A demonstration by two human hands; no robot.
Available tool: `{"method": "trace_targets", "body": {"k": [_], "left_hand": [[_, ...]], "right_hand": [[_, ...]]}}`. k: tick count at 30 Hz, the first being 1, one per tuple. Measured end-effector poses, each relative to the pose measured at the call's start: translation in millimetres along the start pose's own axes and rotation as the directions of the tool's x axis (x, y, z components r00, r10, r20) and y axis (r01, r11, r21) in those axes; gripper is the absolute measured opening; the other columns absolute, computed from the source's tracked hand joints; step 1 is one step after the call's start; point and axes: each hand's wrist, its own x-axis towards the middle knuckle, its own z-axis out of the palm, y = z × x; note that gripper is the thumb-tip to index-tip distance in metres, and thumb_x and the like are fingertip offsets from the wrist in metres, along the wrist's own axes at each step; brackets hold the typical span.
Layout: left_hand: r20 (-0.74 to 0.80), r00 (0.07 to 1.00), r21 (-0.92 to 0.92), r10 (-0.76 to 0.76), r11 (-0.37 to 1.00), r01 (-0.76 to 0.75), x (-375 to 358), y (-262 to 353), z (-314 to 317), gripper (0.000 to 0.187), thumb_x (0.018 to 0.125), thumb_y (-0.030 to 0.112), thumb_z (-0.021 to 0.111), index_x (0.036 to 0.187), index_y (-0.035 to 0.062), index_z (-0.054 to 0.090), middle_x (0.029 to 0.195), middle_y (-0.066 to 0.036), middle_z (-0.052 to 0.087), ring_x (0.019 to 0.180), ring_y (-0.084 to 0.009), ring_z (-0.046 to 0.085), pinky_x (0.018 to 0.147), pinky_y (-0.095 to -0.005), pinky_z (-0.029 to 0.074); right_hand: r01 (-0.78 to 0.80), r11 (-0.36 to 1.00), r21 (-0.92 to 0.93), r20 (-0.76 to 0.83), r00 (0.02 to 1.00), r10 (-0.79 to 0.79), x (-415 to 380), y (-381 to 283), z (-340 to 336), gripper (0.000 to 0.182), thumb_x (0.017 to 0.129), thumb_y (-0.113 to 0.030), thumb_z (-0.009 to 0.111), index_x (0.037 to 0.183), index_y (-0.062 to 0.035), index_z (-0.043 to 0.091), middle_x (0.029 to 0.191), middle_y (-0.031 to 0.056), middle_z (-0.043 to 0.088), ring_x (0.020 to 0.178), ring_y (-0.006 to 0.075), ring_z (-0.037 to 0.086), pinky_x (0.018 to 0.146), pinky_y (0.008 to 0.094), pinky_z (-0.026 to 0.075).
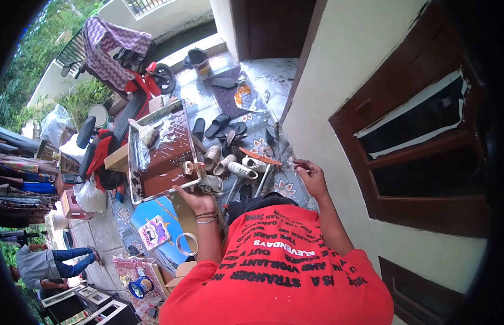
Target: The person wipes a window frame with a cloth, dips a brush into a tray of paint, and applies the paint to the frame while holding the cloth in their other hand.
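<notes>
My left hand (199,201) grips the near edge of a paint tray (164,187), its palm turned up at the rim. Reddish-brown paint coats the tray's bottom, with white smears on the far part. A wide paintbrush (146,133) lies across the tray's left rim. At the near right corner, close to my left hand, sits a paint-stained wooden brush handle (193,168). My right hand (311,176) is raised near the wall with its fingers bent together. Dark stains mark those fingertips, and whatever they may hold is too small to make out.
Several shoes and sandals (227,162) lie on the tiled floor before me, beside an orange-brown curved strip (260,157). A red motorbike (134,89) stands at the left. A tape roll (187,244) rests below the tray. Brown window frames (347,120) line the right wall. A person (41,266) bends at far left.
</notes>
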Motion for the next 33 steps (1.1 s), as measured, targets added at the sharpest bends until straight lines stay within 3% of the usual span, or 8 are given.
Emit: {"method": "trace_targets", "body": {"k": [6, 9, 13, 17, 18, 23, 28, 33], "left_hand": [[-0.236, 0.796, -0.344, -0.557, 0.814, 0.468, -12, -51, -6, 0.04, 0.083, 0.033, 0.038, 0.107, 0.0029, 0.049, 0.111, -0.015, 0.051, 0.109, -0.0312, 0.047, 0.098, -0.0466, 0.034], [0.193, 0.706, 0.068, -0.681, 0.727, 0.683, -4, -80, 12, 0.032, 0.081, 0.021, 0.048, 0.107, 0.0024, 0.046, 0.108, -0.012, 0.053, 0.105, -0.0285, 0.05, 0.092, -0.0432, 0.04], [0.35, 0.657, 0.555, -0.668, 0.713, 0.43, -18, -103, 110, 0.042, 0.082, 0.006, 0.052, 0.122, 0.0001, 0.04, 0.107, -0.008, 0.055, 0.095, -0.0187, 0.055, 0.085, -0.0312, 0.044], [0.497, 0.343, 0.814, -0.797, 0.565, 0.134, -53, -131, 189, 0.041, 0.082, 0.005, 0.057, 0.12, -0.0033, 0.042, 0.103, -0.01, 0.058, 0.089, -0.0137, 0.057, 0.078, -0.0252, 0.047], [0.454, 0.228, 0.878, -0.862, 0.476, 0.049, -64, -132, 207, 0.041, 0.085, 0.005, 0.054, 0.122, -0.0042, 0.038, 0.099, -0.01, 0.058, 0.081, -0.0138, 0.059, 0.069, -0.024, 0.049], [0.461, -0.047, 0.837, -0.886, 0.452, -0.31, -79, -186, 216, 0.042, 0.08, 0.011, 0.065, 0.116, -0.0038, 0.051, 0.084, -0.005, 0.06, 0.071, -0.0082, 0.055, 0.062, -0.0195, 0.046], [0.38, -0.143, 0.654, -0.914, 0.375, -0.657, -87, -205, 215, 0.032, 0.076, 0.023, 0.068, 0.091, -0.0045, 0.062, 0.068, -0.009, 0.062, 0.059, -0.0098, 0.052, 0.057, -0.0262, 0.044], [0.499, -0.163, 0.55, -0.851, 0.456, -0.699, -110, -228, 196, 0.03, 0.071, 0.022, 0.071, 0.08, -0.0047, 0.061, 0.076, -0.016, 0.064, 0.065, -0.0199, 0.059, 0.062, -0.0298, 0.045]], "right_hand": [[-0.076, 0.995, 0.063, -0.082, 0.993, 0.081, 1, -5, -14, 0.02, 0.085, -0.003, 0.051, 0.102, 0.0044, 0.059, 0.089, 0.0061, 0.063, 0.082, 0.0103, 0.058, 0.077, 0.0227, 0.045], [-0.104, 0.983, 0.151, -0.046, 0.993, 0.112, -2, -2, -13, 0.02, 0.084, -0.004, 0.053, 0.103, 0.0018, 0.06, 0.092, 0.005, 0.062, 0.083, 0.0093, 0.057, 0.076, 0.0219, 0.045], [0.011, 0.974, 0.225, -0.113, 0.994, 0.015, -6, -9, -12, 0.041, 0.083, -0.01, 0.06, 0.121, -0.0023, 0.048, 0.096, 0.0035, 0.061, 0.086, 0.007, 0.054, 0.077, 0.0222, 0.044], [0.102, 0.983, 0.155, -0.259, 0.964, -0.059, -24, -26, -26, 0.036, 0.08, -0.021, 0.067, 0.107, -0.0005, 0.056, 0.106, 0.0057, 0.059, 0.085, 0.0073, 0.052, 0.067, 0.0214, 0.044], [-0.091, 0.972, 0.215, -0.18, 0.975, 0.131, -36, -52, -38, 0.03, 0.082, -0.021, 0.064, 0.103, -0.0013, 0.058, 0.101, 0.0058, 0.061, 0.081, 0.0067, 0.053, 0.061, 0.0215, 0.044], [-0.109, 0.93, 0.351, -0.435, 0.86, 0.265, -75, -24, -62, 0.023, 0.085, -0.019, 0.056, 0.101, -0.0034, 0.06, 0.092, 0.0042, 0.063, 0.078, 0.0089, 0.057, 0.057, 0.0229, 0.045], [0.507, 0.485, 0.713, -0.676, 0.68, 0.284, -97, 10, -55, 0.02, 0.087, -0.021, 0.051, 0.1, -0.0068, 0.058, 0.093, 0.005, 0.062, 0.086, 0.0163, 0.06, 0.07, 0.0319, 0.049], [0.693, 0.211, 0.689, -0.698, 0.558, 0.448, -93, 11, -42, 0.022, 0.089, -0.023, 0.048, 0.103, -0.0074, 0.055, 0.094, 0.005, 0.063, 0.084, 0.0166, 0.061, 0.073, 0.034, 0.049]]}}
